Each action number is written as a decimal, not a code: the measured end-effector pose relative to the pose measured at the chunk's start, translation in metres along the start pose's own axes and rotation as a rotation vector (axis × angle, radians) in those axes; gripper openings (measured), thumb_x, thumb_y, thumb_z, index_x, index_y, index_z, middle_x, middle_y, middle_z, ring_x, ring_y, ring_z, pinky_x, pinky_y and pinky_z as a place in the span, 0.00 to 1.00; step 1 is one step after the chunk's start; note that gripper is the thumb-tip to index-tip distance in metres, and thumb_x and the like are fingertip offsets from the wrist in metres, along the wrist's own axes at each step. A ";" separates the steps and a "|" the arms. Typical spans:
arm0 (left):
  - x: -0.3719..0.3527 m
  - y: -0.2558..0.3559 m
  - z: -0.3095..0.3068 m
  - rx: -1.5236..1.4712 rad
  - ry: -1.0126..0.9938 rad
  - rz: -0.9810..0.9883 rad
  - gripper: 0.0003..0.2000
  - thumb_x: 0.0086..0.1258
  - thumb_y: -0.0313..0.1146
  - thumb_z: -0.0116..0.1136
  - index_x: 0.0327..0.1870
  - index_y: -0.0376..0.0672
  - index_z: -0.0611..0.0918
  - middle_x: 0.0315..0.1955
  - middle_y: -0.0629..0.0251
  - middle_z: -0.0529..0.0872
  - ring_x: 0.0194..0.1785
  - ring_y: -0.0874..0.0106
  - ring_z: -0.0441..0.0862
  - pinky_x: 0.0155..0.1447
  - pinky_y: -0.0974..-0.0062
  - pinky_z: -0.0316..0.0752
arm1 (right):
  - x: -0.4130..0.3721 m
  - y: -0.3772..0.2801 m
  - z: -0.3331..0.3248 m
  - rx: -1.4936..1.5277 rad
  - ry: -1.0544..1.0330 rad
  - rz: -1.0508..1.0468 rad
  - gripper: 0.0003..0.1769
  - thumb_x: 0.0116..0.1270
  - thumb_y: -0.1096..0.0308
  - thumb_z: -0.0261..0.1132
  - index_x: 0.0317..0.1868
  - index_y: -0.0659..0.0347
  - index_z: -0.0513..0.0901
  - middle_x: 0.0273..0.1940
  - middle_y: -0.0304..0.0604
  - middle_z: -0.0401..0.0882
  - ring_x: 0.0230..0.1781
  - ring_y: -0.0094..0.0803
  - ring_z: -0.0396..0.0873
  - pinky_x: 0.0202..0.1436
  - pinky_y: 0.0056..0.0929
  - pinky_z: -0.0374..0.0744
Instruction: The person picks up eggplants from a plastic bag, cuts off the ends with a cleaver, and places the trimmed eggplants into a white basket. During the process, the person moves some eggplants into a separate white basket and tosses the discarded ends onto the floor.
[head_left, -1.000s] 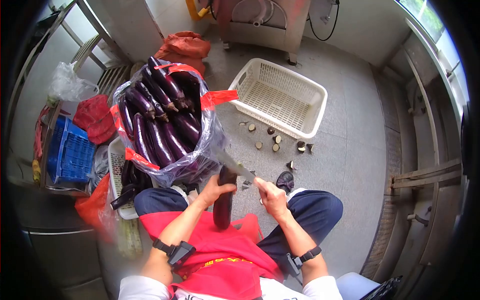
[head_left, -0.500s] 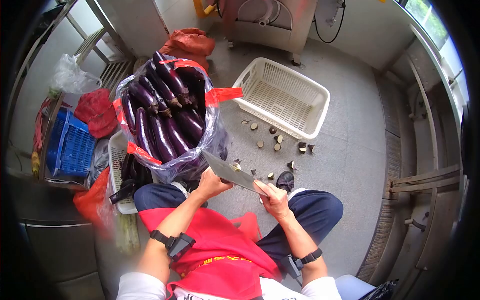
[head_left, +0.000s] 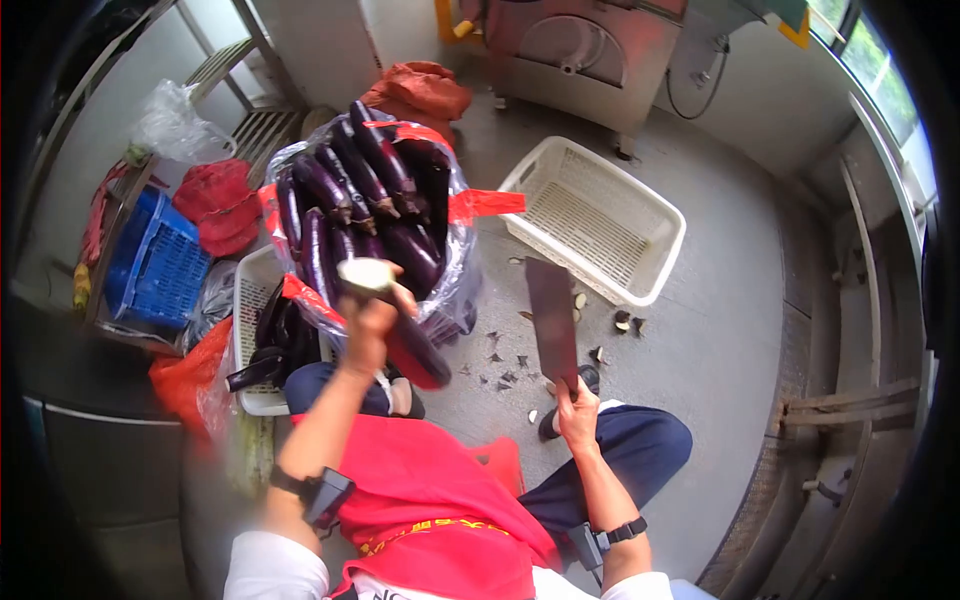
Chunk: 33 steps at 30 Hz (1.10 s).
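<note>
My left hand is wrapped round an eggplant, whose pale cut end faces up in front of the bag. In my right hand is the handle of a wide-bladed cleaver, its blade pointing away from me. Many whole eggplants fill a clear plastic bag with red handles. More dark eggplants lie in a white crate beside the bag. Cut eggplant ends and dark trimmings are scattered on the floor.
A white perforated basket stands beyond the cleaver. At the left are a blue crate, red cloth and an orange bag. A metal machine is at the back, with a metal frame at the right.
My hands have moved apart. The left hand has risen with the eggplant, showing its cut end, while the cleaver has swung to point forward. The whole view has shifted slightly.
</note>
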<state>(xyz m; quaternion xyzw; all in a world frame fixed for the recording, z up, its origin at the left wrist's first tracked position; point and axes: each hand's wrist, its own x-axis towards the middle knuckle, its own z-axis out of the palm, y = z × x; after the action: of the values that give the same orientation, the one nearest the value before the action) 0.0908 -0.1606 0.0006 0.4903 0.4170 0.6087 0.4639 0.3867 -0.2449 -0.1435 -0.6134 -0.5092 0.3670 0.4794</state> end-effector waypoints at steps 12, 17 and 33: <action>0.049 0.064 -0.242 1.244 0.310 0.306 0.29 0.48 0.27 0.59 0.58 0.39 0.72 0.52 0.54 0.76 0.57 0.62 0.72 0.64 0.67 0.64 | 0.003 0.002 0.012 0.050 -0.015 0.125 0.06 0.67 0.73 0.59 0.39 0.66 0.79 0.19 0.26 0.63 0.19 0.14 0.57 0.20 0.20 0.57; 0.149 -0.029 -0.150 1.486 -0.215 0.398 0.24 0.48 0.25 0.56 0.51 0.48 0.78 0.56 0.60 0.74 0.62 0.60 0.69 0.66 0.59 0.61 | 0.012 0.004 0.023 0.014 -0.051 0.156 0.05 0.67 0.73 0.59 0.38 0.67 0.79 0.18 0.28 0.66 0.19 0.14 0.61 0.20 0.21 0.61; 0.289 -0.109 -0.117 1.837 -0.589 0.438 0.20 0.46 0.29 0.61 0.45 0.55 0.79 0.52 0.71 0.74 0.61 0.67 0.67 0.59 0.62 0.61 | 0.037 0.002 0.031 0.157 -0.032 0.385 0.04 0.67 0.73 0.59 0.36 0.64 0.79 0.18 0.28 0.69 0.15 0.12 0.63 0.17 0.17 0.59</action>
<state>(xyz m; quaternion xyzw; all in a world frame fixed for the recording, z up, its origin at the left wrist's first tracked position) -0.0332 0.1387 -0.0640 0.8579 0.4953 -0.0256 -0.1345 0.3661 -0.2025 -0.1521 -0.6542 -0.3601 0.5002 0.4385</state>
